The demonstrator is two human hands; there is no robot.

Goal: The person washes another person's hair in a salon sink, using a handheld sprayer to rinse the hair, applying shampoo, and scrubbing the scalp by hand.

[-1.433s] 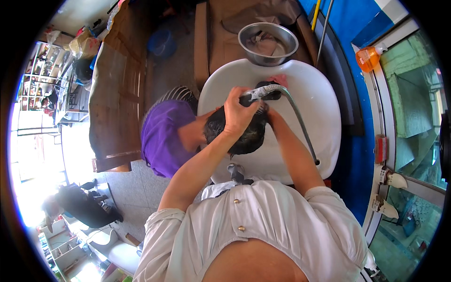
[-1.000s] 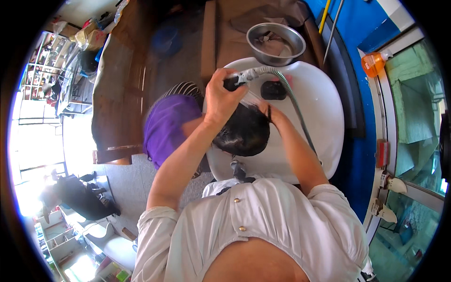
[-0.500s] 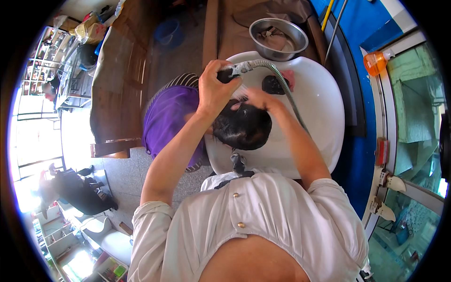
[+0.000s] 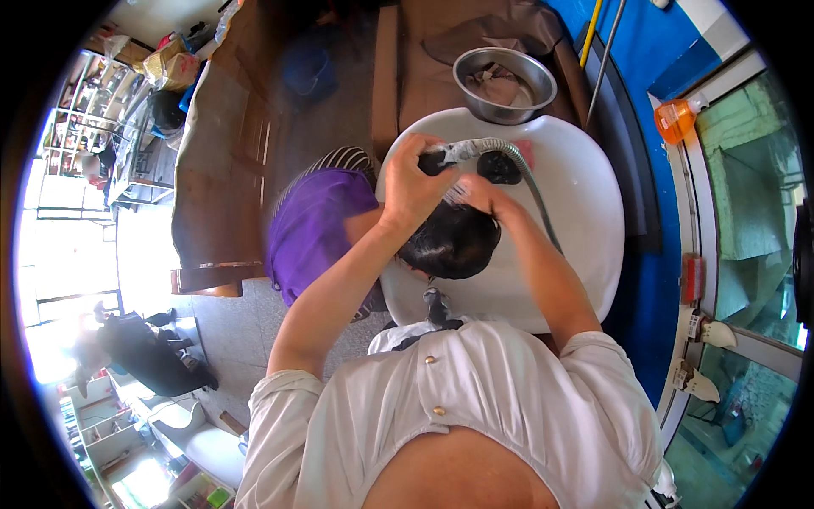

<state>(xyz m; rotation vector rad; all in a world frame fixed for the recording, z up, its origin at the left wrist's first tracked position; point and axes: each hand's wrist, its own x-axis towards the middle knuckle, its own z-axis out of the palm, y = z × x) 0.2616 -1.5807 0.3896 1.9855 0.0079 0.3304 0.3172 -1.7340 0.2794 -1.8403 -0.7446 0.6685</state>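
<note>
My left hand (image 4: 413, 188) is closed around a black shower head (image 4: 434, 161) on a ribbed metal hose (image 4: 530, 174). Water sprays down from it onto the wet dark hair (image 4: 454, 242) of a person bent over a white basin (image 4: 585, 229). My right hand (image 4: 481, 194) is at the back of that head, touching the hair beside the spray; its fingers are blurred and partly hidden. The person wears a purple cape (image 4: 318, 225) over striped clothing and leans in from the left.
Behind the basin stands a steel bowl (image 4: 513, 100) with cloth in it. A black object (image 4: 498, 168) and something pink lie at the basin's far side. A black tap (image 4: 436, 304) is near me. An orange bottle (image 4: 674, 121) is at the right window; another person (image 4: 148, 352) is far left.
Both hands and the shower head have shifted slightly down and right in the picture, as has the wet head. The spray still falls on the hair, and the left hand keeps its hold.
</note>
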